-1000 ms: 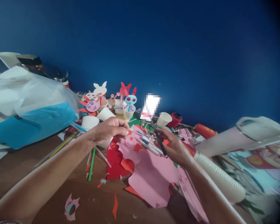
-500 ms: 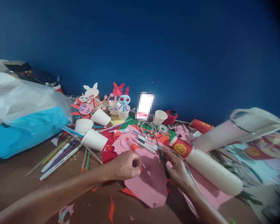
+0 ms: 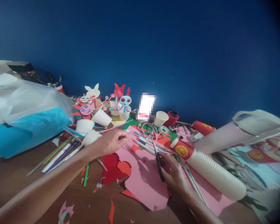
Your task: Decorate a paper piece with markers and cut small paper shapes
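My left hand (image 3: pixel 113 140) is over the far left part of the pink paper (image 3: pixel 146 179), its fingers curled together. Whatever may be between the fingertips is too small to make out; a pink paper circle (image 3: pixel 128 143) lies right beside them. In my right hand (image 3: pixel 174 169) is a pair of scissors (image 3: pixel 159 161) with dark handles, blades pointing away from me. It hovers over the right side of the pink paper. Red paper (image 3: pixel 109 169) and an orange cut-out (image 3: pixel 124 168) lie left of the pink sheet.
White paper cups (image 3: pixel 102 117) and cup puppets with paper heads (image 3: pixel 125 100) stand at the back left. A long stack of cups (image 3: pixel 217 171) lies to the right. Markers (image 3: pixel 144 145) lie mid-table, a plastic bag (image 3: pixel 32 105) at left, scraps (image 3: pixel 111 210) in front.
My left hand has moved away from me and left, from the middle of the pink paper to its far edge. My right hand with the scissors has shifted slightly toward me.
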Motion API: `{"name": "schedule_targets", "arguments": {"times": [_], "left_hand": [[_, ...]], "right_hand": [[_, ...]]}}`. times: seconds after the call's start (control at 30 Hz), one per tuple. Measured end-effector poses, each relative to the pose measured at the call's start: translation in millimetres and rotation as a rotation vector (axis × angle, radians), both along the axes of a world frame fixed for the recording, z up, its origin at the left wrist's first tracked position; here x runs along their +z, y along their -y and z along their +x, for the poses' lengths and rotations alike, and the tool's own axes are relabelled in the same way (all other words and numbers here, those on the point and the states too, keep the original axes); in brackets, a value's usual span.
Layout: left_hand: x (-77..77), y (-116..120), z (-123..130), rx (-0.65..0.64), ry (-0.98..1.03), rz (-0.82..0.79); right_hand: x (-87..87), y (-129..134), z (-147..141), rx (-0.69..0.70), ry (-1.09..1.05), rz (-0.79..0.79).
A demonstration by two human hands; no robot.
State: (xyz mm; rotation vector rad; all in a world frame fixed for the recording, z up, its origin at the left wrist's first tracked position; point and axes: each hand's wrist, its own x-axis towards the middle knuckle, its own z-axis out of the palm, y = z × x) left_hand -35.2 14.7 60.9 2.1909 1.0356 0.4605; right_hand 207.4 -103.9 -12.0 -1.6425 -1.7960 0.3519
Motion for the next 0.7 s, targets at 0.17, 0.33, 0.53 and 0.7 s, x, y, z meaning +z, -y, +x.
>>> {"name": "schedule_targets", "arguments": {"times": [0.17,0.33,0.53,0.7], "left_hand": [[-3.4,-26,-11,0.161,-0.166,0.302],[-22.3,-31,-10,0.124,-0.397,0.457],[-31.4,-36,-11,0.086,-0.457,0.465],[-30.3,-35,-11,0.095,-0.469,0.463]], "right_hand": [[6.6,-2,4,0.010,0.258,0.088],[9.4,-4,4,0.047,0.377,0.109],[10.9,-4,3,0.050,0.403,0.108],[9.7,-4,4,0.045,0.392,0.083]]}}
